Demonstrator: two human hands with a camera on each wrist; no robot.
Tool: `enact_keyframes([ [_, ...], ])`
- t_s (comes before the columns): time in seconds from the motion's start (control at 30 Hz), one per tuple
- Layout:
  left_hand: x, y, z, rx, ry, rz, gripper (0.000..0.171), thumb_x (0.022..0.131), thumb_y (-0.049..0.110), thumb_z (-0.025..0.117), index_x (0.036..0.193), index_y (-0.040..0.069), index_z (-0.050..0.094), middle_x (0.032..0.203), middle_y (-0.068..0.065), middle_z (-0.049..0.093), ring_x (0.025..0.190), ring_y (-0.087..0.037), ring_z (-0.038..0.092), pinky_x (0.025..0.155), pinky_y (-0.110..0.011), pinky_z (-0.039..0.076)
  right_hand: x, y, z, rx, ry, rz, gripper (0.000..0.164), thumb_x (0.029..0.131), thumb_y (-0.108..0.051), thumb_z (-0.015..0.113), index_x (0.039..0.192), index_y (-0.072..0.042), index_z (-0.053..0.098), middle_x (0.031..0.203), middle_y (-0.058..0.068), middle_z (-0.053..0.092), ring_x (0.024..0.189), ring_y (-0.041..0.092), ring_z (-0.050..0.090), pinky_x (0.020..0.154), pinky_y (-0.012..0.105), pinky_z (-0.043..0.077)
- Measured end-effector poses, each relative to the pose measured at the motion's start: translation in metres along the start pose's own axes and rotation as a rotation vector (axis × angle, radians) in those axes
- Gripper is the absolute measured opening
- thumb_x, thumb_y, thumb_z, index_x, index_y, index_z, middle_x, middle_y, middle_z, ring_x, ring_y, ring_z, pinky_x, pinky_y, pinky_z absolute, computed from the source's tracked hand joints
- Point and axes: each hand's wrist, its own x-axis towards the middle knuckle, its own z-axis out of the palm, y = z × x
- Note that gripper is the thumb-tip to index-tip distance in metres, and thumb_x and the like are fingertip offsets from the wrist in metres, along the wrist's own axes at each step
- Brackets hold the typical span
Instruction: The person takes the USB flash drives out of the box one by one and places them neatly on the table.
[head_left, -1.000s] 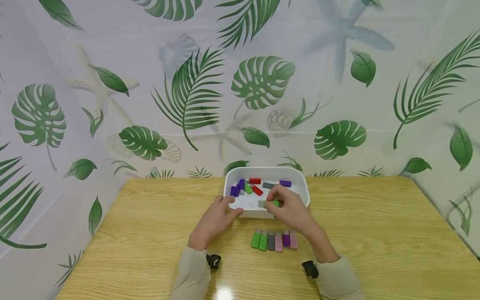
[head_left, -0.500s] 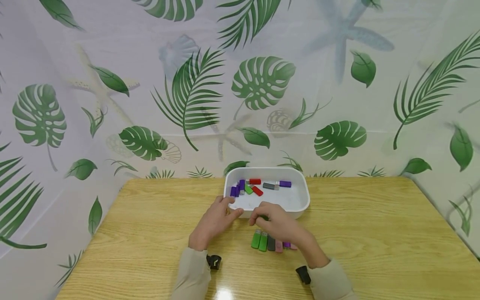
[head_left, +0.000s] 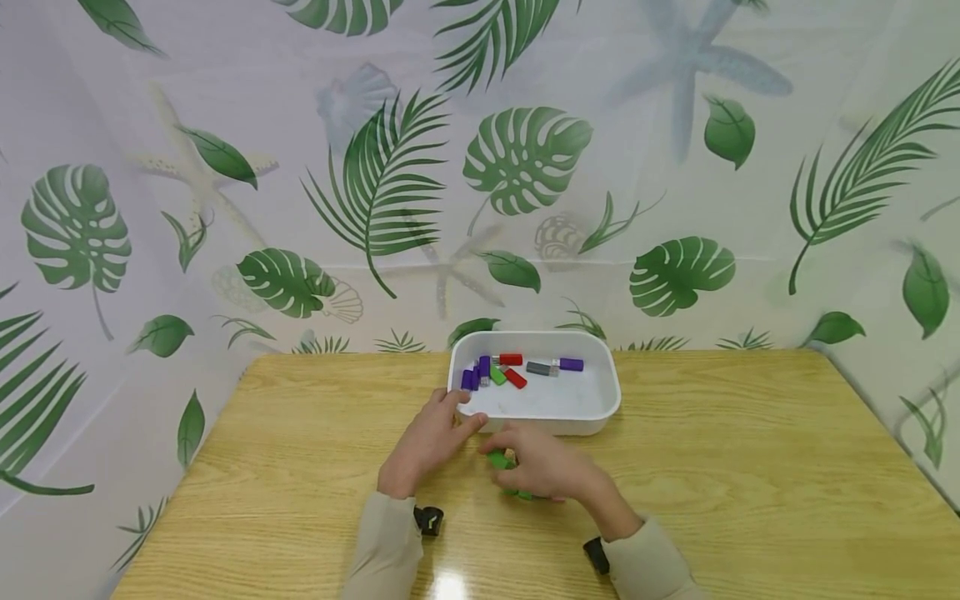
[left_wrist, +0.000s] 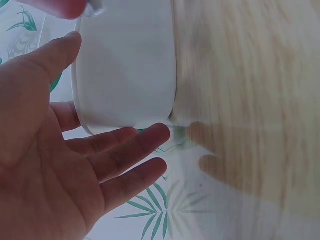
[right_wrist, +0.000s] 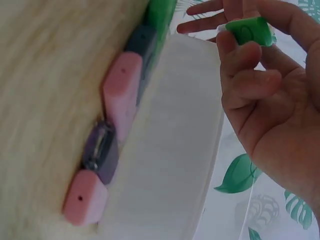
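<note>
My left hand (head_left: pixel 425 443) rests at the near-left corner of a white plastic box (head_left: pixel 555 423); its thumb and index finger touch the rim, and in the left wrist view the other fingers stretch out along the end wall. Between thumb and fingers, my right hand (head_left: pixel 551 462) pinches a green USB stick (right_wrist: pixel 249 31), its cap towards the palm side. The hand is in front of the box, over a row of USB sticks. In the right wrist view that row shows pink sticks (right_wrist: pixel 122 85), a purple one (right_wrist: pixel 101 150), a grey one (right_wrist: pixel 142 42) and green at the far end.
Inside the box lie red (head_left: pixel 511 359), purple (head_left: pixel 572 365), grey (head_left: pixel 537 367) and green (head_left: pixel 498 376) USB sticks, mostly towards its left and back. The wooden table (head_left: pixel 750 467) ends at a leaf-patterned cloth (head_left: pixel 690 167) behind the box.
My right hand has lifted the green USB stick out of the box and carried it towards me and left, over the row, which it now mostly covers. The left hand stays put.
</note>
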Motion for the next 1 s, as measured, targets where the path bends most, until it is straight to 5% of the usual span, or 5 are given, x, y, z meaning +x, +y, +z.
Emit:
enact_keyframes([
  [0.2,0.0003,0.0014,-0.0005,0.003,-0.007,-0.008,0.06,0.093,0.053,0.051,0.135,0.01,0.048,0.133,-0.012,0.044,0.1,-0.021,0.051,0.089,-0.042,0.046,0.001,-0.0045,0.0083,-0.038,-0.019,0.028,0.035,0.087,-0.018,0.067,0.121,-0.01,0.063,0.115,0.003,0.059,0.094,0.016,0.053,0.081,0.031,0.046],
  [0.4,0.0028,0.0017,-0.0008,0.005,0.006,0.005,0.062,0.093,0.053,0.05,0.136,0.009,0.048,0.134,-0.015,0.044,0.1,-0.021,0.052,0.09,-0.042,0.046,0.0018,-0.0044,0.0105,-0.113,-0.008,0.003,0.034,0.086,-0.015,0.067,0.119,-0.007,0.065,0.109,0.004,0.062,0.089,0.012,0.053,0.076,0.028,0.046],
  [0.63,0.0023,0.0005,0.0008,0.006,-0.004,-0.015,0.062,0.092,0.055,0.051,0.135,0.011,0.047,0.134,-0.014,0.044,0.101,-0.021,0.052,0.092,-0.042,0.045,0.0,-0.0057,0.0102,-0.123,-0.135,0.093,0.042,0.086,-0.019,0.067,0.126,-0.007,0.06,0.095,-0.003,0.054,0.077,0.009,0.046,0.066,0.024,0.04],
  [1.0,0.002,-0.0008,0.0025,-0.002,-0.007,-0.02,0.061,0.092,0.054,0.05,0.136,0.011,0.047,0.133,-0.013,0.044,0.101,-0.022,0.051,0.093,-0.043,0.045,-0.0029,-0.0081,0.011,-0.11,-0.19,0.131,0.049,0.087,-0.021,0.067,0.132,-0.007,0.055,0.102,-0.001,0.052,0.078,0.009,0.047,0.068,0.024,0.041],
])
